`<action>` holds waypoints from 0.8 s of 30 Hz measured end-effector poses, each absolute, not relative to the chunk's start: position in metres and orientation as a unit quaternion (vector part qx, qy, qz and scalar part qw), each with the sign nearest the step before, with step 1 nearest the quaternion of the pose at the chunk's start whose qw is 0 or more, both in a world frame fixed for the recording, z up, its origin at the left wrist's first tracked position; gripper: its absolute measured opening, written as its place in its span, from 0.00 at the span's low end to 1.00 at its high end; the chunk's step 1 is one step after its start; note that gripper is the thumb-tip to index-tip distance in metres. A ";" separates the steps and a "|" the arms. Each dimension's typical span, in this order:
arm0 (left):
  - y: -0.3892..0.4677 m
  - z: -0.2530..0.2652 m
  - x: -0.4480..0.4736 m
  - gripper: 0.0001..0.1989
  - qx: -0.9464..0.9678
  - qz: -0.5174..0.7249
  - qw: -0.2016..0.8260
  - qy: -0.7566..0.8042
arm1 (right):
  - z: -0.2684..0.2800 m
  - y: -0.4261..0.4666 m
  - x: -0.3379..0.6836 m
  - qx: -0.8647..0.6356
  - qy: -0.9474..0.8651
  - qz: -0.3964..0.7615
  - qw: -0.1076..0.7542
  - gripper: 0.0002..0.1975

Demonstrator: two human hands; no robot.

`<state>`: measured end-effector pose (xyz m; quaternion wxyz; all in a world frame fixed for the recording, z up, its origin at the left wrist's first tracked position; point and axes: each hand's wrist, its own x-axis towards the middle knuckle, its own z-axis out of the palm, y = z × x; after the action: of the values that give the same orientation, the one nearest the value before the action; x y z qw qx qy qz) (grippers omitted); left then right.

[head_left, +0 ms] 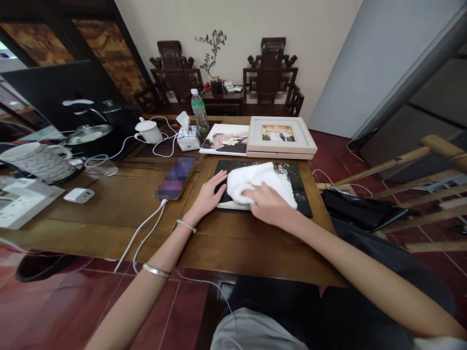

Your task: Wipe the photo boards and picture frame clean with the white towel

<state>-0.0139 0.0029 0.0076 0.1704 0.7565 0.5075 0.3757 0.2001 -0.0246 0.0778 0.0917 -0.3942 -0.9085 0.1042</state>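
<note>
A head-worn camera gives the only view, looking forward and down across the tabletop, near enough that the left hand and right hand sit mid-frame. The lap fills the bottom centre; the wall stands farther off at the top.

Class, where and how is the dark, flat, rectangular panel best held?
I'd judge the dark rectangular panel best held by its right edge, coming from the right: it lies flat with that edge uncovered, while the fluffy white cloth hides its middle.
</note>
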 end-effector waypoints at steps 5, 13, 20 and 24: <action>0.004 0.007 -0.015 0.20 0.759 0.370 0.169 0.508 | 0.080 0.040 0.187 -0.426 -0.893 0.087 0.116 0.22; 0.004 0.007 -0.014 0.21 0.760 0.369 0.165 0.509 | 0.069 0.031 0.180 -0.434 -0.893 0.037 0.110 0.23; 0.002 0.009 -0.013 0.20 0.762 0.369 0.160 0.507 | 0.062 -0.072 0.206 -0.352 -0.928 0.080 0.094 0.23; 0.002 0.009 -0.013 0.20 0.760 0.368 0.159 0.511 | 0.068 -0.088 0.241 -0.358 -0.923 0.100 0.102 0.22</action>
<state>-0.0134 0.0022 0.0086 0.1588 0.7603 0.5110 0.3683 0.2409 -0.0884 0.0681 0.1022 -0.3582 -0.9227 0.0996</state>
